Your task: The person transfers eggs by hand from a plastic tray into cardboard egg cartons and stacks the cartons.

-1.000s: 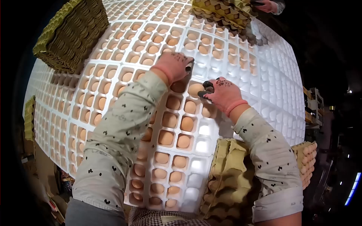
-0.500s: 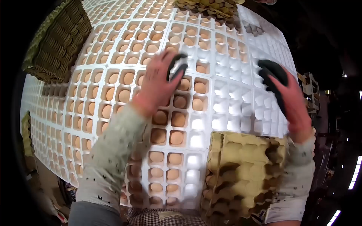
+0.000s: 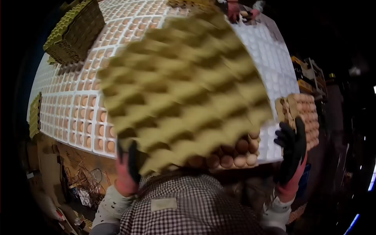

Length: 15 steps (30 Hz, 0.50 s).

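Note:
An empty pulp egg tray (image 3: 180,90), blurred by motion, is raised across the middle of the view. My left hand (image 3: 128,170), in a pink and black glove, grips its lower left corner; part of the fingers is hidden. My right hand (image 3: 291,152), gloved the same way, has its fingers apart and is off the raised tray. Beside its fingertips stands an egg-filled tray (image 3: 307,117) at the table's right edge. Brown eggs (image 3: 239,158) in another pulp tray show under the raised tray's near edge.
White foam trays (image 3: 84,117) with eggs in many cells cover the left of the table, and bare white cells (image 3: 274,74) lie at the right. A tall stack of pulp trays (image 3: 76,35) stands far left. Another person's gloved hand (image 3: 234,11) is at the far edge.
The empty pulp tray has come up from the near right into the middle. Both hands have drawn back toward my body, the left now on the tray. Another person's hands show more at the back.

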{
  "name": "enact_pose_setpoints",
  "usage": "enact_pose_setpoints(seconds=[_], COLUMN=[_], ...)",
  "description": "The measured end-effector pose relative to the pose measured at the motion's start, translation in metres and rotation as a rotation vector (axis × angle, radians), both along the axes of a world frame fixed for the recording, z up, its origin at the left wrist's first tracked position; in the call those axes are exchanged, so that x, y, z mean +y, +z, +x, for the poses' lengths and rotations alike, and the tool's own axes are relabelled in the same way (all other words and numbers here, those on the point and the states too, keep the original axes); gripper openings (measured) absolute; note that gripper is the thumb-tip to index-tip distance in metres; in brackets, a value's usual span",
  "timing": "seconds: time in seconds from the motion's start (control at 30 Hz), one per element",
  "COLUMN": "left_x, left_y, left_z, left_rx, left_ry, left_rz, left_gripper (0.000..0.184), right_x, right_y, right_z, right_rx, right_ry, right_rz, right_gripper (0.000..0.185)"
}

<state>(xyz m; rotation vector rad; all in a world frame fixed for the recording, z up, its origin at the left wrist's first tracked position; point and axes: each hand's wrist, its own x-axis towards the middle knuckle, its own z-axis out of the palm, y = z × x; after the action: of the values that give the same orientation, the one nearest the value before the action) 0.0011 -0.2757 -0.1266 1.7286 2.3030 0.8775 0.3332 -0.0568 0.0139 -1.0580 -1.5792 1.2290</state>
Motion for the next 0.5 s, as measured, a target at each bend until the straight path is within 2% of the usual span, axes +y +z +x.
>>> enact_pose_setpoints(seconds=[0.03, 0.1, 0.13, 0.17, 0.23, 0.27, 0.3, 0.33, 0.37, 0.4, 0.43, 0.47, 0.5], left_x=[-0.010, -0.028, -0.037, -0.050, -0.022, -0.008, 0.007, 0.020, 0.035, 0.051, 0.061, 0.066, 0.070], left_y=[0.017, -0.013, -0.028, -0.049, -0.005, 0.014, 0.022, 0.030, 0.041, 0.051, 0.044, 0.035, 0.025], left_z=[0.000, -0.026, -0.039, -0.039, 0.007, 0.030, 0.054, 0.068, 0.079, 0.091, 0.095, 0.096, 0.094], left_rx=[0.043, -0.282, -0.434, -1.170, -1.022, -1.211, -1.156, -0.616, -0.028, 0.173, 0.203, 0.172, 0.141], left_ry=[0.126, 0.299, 0.374, 0.498, 0.327, 0.264, 0.210, -0.096, -0.256, -0.364, -0.447, -0.418, -0.391], left_rz=[-0.021, 0.191, 0.328, 0.388, 0.131, 0.159, 0.097, 0.060, -0.008, -0.053, -0.088, -0.070, -0.051], left_gripper=[0.066, 0.062, 0.060, 0.057, 0.051, 0.048, 0.054, 0.063, 0.074, 0.078, 0.075, 0.072, 0.070], right_x=[-0.003, -0.012, -0.019, -0.028, -0.035, -0.043, -0.050, -0.052, -0.048, -0.044, -0.041, -0.037, -0.036], right_y=[0.006, 0.011, 0.007, 0.002, -0.006, -0.022, -0.047, -0.071, -0.075, -0.077, -0.078, -0.079, -0.062], right_z=[0.002, 0.010, 0.018, 0.030, 0.006, -0.003, -0.009, -0.013, -0.011, -0.006, 0.002, 0.022, 0.036], right_rx=[-0.177, -0.119, -0.298, -0.467, -0.926, -1.038, -1.148, -1.199, -1.122, -1.049, -0.980, -0.827, -0.532], right_ry=[-0.047, -0.094, 0.059, 0.220, 0.484, 0.489, 0.491, 0.459, 0.440, 0.418, 0.394, 0.338, 0.246], right_rz=[0.164, 0.052, 0.067, 0.086, 0.354, 0.490, 0.629, 0.748, 0.763, 0.774, 0.785, 0.390, 0.035], right_gripper=[0.045, 0.049, 0.052, 0.055, 0.061, 0.058, 0.055, 0.052, 0.052, 0.052, 0.052, 0.046, 0.043])
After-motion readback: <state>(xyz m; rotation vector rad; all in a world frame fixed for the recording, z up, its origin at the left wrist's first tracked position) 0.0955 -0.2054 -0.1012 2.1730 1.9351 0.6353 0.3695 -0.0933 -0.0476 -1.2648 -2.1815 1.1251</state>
